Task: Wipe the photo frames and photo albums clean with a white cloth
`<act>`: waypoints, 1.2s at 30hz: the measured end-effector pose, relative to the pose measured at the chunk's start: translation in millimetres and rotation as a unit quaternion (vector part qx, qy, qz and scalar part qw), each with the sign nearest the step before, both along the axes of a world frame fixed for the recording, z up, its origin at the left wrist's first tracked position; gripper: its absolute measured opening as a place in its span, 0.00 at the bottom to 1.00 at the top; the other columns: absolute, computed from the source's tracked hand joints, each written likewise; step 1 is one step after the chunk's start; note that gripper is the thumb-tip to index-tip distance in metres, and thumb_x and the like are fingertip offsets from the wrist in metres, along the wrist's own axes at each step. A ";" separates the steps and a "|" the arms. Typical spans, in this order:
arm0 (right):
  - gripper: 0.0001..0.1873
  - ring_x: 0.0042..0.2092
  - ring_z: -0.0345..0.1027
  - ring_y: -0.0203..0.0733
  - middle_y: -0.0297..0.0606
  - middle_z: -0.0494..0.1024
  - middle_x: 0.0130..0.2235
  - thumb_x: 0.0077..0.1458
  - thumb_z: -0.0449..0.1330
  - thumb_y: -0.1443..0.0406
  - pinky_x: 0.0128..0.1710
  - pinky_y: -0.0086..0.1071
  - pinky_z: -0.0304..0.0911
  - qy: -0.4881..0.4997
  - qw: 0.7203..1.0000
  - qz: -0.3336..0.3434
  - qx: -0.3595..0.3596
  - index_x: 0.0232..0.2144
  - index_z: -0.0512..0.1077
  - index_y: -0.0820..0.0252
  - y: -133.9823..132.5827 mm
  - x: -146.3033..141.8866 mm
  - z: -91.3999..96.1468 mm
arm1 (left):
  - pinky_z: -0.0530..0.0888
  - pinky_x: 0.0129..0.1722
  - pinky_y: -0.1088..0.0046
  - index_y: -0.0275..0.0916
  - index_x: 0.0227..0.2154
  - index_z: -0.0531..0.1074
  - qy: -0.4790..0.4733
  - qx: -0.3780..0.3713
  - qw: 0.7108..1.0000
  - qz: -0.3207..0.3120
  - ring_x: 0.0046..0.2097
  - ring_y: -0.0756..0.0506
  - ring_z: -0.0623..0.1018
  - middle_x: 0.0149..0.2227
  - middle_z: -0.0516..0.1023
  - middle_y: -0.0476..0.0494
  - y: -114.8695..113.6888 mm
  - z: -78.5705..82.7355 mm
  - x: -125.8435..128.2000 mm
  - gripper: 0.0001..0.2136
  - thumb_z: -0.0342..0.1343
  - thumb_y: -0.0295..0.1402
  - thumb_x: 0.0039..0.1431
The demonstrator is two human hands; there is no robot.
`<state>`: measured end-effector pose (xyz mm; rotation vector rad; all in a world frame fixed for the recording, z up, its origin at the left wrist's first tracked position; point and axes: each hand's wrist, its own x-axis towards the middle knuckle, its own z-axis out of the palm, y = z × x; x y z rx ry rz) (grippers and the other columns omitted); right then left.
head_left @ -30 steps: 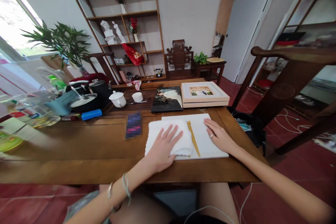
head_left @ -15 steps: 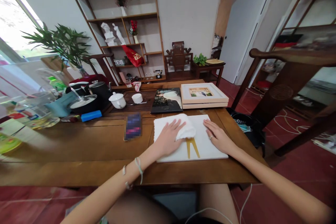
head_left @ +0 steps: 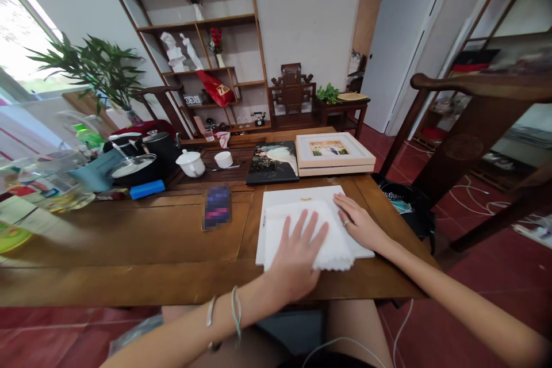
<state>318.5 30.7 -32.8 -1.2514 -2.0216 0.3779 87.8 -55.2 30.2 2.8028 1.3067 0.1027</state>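
Note:
A white board (head_left: 297, 193), flat and rectangular, lies on the wooden table in front of me. Spread over much of it is a thin white cloth (head_left: 276, 247) with a scalloped edge that hangs past the board's near side. My left hand (head_left: 297, 253) rests flat on this cloth, fingers apart. On the board's right side lies my right hand (head_left: 360, 221), fingers stretched out, a ring on one of them. A small gold piece (head_left: 306, 199) shows just beyond the cloth; the rest of the gold part is covered.
Behind the board are a dark photo panel (head_left: 272, 162) and a pale framed picture (head_left: 334, 152). A blurred dark booklet (head_left: 217, 207) lies to the left. Farther left stand a white lidded cup (head_left: 190, 164), a blue box (head_left: 147, 188) and a black pot (head_left: 133, 171). A wooden chair (head_left: 457, 138) stands at right.
My left hand has moved nearer to me with the cloth, which was bunched and is now spread out over the gold legs. My right hand has stayed on the board's right side.

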 end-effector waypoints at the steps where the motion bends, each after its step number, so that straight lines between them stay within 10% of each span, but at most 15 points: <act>1: 0.23 0.64 0.55 0.53 0.49 0.67 0.61 0.62 0.48 0.62 0.64 0.55 0.52 -0.001 1.000 0.000 -0.001 0.56 0.68 0.61 -0.1 -0.1 0.2 | 0.40 0.64 0.40 0.39 0.68 0.40 0.002 0.004 1.000 -0.010 0.69 0.31 0.34 0.70 0.35 0.36 -14.3 -2.0 -0.9 0.41 0.55 0.36 0.54; 8: 0.24 0.65 0.55 0.52 0.50 0.66 0.61 0.62 0.47 0.62 0.64 0.55 0.52 -0.013 1.000 0.000 -0.005 0.57 0.67 0.63 -0.1 -0.3 0.7 | 0.45 0.63 0.40 0.40 0.68 0.38 0.039 0.022 0.999 -0.018 0.69 0.31 0.36 0.70 0.35 0.36 -46.8 1.1 0.5 0.40 0.51 0.44 0.58; 17: 0.30 0.65 0.53 0.53 0.45 0.65 0.62 0.54 0.51 0.71 0.64 0.56 0.52 0.005 0.999 0.038 -0.004 0.60 0.63 0.57 0.4 3.3 1.3 | 0.51 0.62 0.40 0.38 0.66 0.48 0.055 0.022 0.998 -0.023 0.69 0.32 0.46 0.69 0.45 0.34 72.8 14.3 20.2 0.34 0.53 0.33 0.58; 21: 0.35 0.66 0.51 0.52 0.44 0.65 0.62 0.49 0.50 0.75 0.64 0.55 0.50 0.000 0.999 0.042 -0.006 0.61 0.62 0.56 -0.8 3.0 3.5 | 0.53 0.62 0.43 0.38 0.66 0.49 0.059 0.030 0.997 -0.032 0.69 0.32 0.47 0.69 0.46 0.35 92.2 14.5 23.1 0.34 0.52 0.31 0.58; 32: 0.23 0.65 0.54 0.52 0.49 0.66 0.61 0.63 0.47 0.60 0.64 0.55 0.51 -0.002 1.000 0.013 -0.009 0.57 0.67 0.60 0.2 2.1 1.9 | 0.57 0.60 0.39 0.30 0.62 0.60 0.120 0.186 0.972 0.076 0.64 0.24 0.58 0.63 0.60 0.28 -46.6 -6.5 65.1 0.30 0.54 0.36 0.57; 36: 0.23 0.65 0.54 0.52 0.47 0.66 0.62 0.63 0.48 0.58 0.64 0.55 0.51 0.007 1.000 0.011 -0.013 0.57 0.67 0.58 -0.1 1.6 1.8 | 0.61 0.56 0.37 0.30 0.60 0.65 0.089 0.204 0.973 0.061 0.62 0.23 0.63 0.61 0.64 0.26 -65.8 -13.4 72.3 0.30 0.55 0.38 0.55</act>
